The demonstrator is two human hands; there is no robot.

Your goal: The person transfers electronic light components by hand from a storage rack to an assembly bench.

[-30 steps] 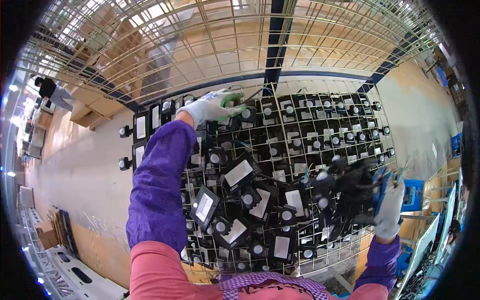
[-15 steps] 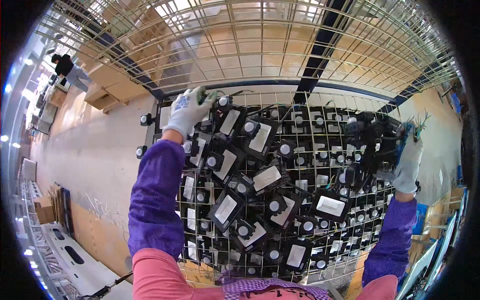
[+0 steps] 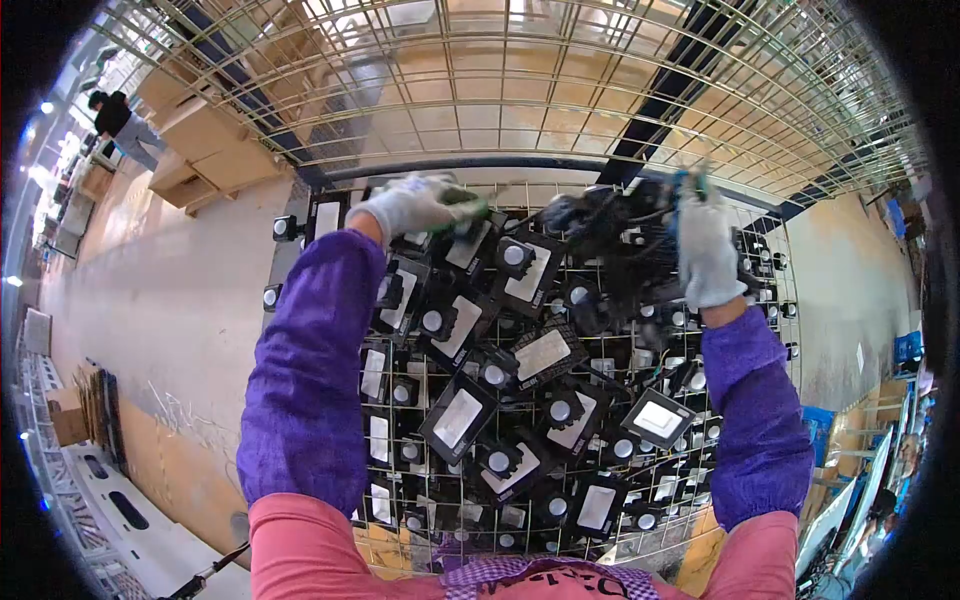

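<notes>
Just past the checked apron (image 3: pixel 475 575), loose black lamps (image 3: pixel 541 357) are lying at odd angles on a wire mesh (image 3: pixel 400 550). Beyond them, the gloved right hand (image 3: pixel 708 250) is clenching a bunch of cables (image 3: pixel 692 183), and a blurred lamp cluster (image 3: pixel 620 235) is showing just left of that grip. The left hand (image 3: pixel 420 205) is curling blurred fingers over more lamps; whether it is holding any, I cannot tell. Farther off, a person (image 3: pixel 122 128) is standing beside cardboard boxes (image 3: pixel 215 145).
</notes>
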